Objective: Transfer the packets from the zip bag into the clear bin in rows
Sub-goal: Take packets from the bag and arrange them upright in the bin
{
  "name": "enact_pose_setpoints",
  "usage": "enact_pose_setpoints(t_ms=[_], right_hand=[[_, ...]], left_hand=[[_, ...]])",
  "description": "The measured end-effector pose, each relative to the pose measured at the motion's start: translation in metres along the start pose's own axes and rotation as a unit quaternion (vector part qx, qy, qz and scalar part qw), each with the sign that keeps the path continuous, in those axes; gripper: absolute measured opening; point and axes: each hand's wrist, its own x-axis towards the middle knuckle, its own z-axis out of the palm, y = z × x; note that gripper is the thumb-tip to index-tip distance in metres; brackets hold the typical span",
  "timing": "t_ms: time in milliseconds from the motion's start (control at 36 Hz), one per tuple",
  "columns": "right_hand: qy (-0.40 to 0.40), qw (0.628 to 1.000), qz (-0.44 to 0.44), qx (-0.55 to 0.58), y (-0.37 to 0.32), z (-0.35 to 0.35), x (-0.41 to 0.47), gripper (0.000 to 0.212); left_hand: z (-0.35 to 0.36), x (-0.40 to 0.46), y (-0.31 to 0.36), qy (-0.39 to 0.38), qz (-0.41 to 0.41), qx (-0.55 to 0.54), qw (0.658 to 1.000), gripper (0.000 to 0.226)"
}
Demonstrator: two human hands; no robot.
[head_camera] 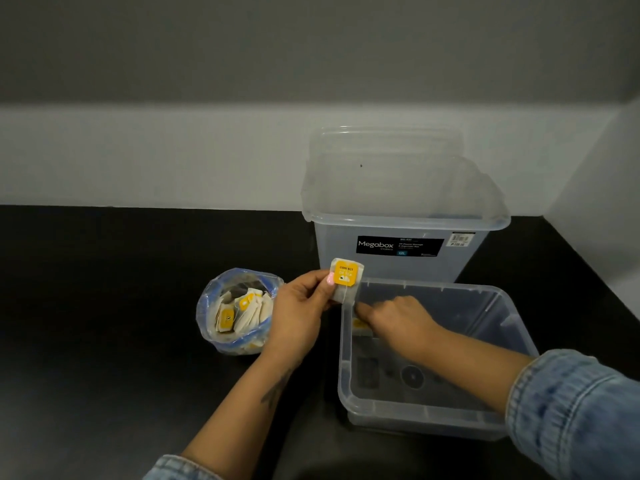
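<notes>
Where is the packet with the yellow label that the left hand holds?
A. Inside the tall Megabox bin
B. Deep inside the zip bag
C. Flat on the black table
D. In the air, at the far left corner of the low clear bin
D: the left hand pinches the packet in the air at the corner of the clear bin, outside the zip bag.

Black counter (104, 306), pretty dark. Sitting on it: an open zip bag (239, 311) of packets on the left, a clear bin (433, 355) just beside it, and a taller Megabox tub (405, 237) behind.
</notes>
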Motion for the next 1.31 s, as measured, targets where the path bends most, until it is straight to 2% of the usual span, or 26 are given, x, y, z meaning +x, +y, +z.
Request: enact_pose_setpoints(t_ms=[83,222,389,472,528,583,639,722,833,889,944,1111,1306], right_hand=[[-0.003,1.000,0.009,-0.003,0.003,0.012,0.002,0.054],[-0.006,1.000,0.004,-0.008,0.001,0.016,0.001,0.049],[0.027,1.000,-0.010,-0.001,0.007,0.010,0.000,0.042],[0.043,0.998,0.024,0.047,0.014,-0.008,-0.005,0.019],[0.010,0.993,0.067,0.096,0.020,-0.026,-0.009,0.028],[-0.012,0.975,0.120,0.185,0.027,-0.045,-0.014,0.046],[0.007,0.935,0.162,0.315,0.033,-0.060,-0.017,0.054],[0.060,0.879,0.194,0.431,0.035,-0.075,-0.019,0.047],[0.105,0.851,0.206,0.471,0.033,-0.084,-0.017,0.029],[0.098,0.860,0.201,0.459,0.033,-0.086,-0.018,0.012],[0.095,0.871,0.196,0.440,0.033,-0.086,-0.019,0.005],[0.048,0.905,0.203,0.370,0.033,-0.078,-0.026,0.003],[-0.054,0.948,0.173,0.262,0.012,-0.045,-0.018,0.009]], left_hand=[[0.001,0.000,0.000,-0.001,-0.002,0.001,1.000,0.020],[0.003,-0.001,0.000,-0.005,-0.001,-0.001,1.000,0.020],[0.005,0.001,0.002,-0.008,-0.002,0.006,1.000,0.017],[0.005,0.005,-0.001,0.005,0.006,0.034,0.999,0.012],[0.006,0.008,-0.004,0.008,0.005,0.050,0.999,0.010],[0.008,0.011,-0.005,0.002,-0.002,0.053,0.999,0.009],[0.011,0.013,-0.006,-0.011,-0.007,0.064,0.998,0.011],[0.016,0.016,-0.009,-0.019,-0.008,0.081,0.996,0.011],[0.022,0.018,-0.012,-0.041,-0.007,0.098,0.994,0.009],[0.022,0.018,-0.014,-0.053,-0.001,0.102,0.993,0.009],[0.021,0.018,-0.015,-0.068,0.010,0.121,0.990,0.010],[0.011,0.022,-0.021,-0.088,-0.001,0.237,0.968,0.048],[0.005,0.017,-0.028,-0.109,-0.026,0.264,0.958,0.048]])
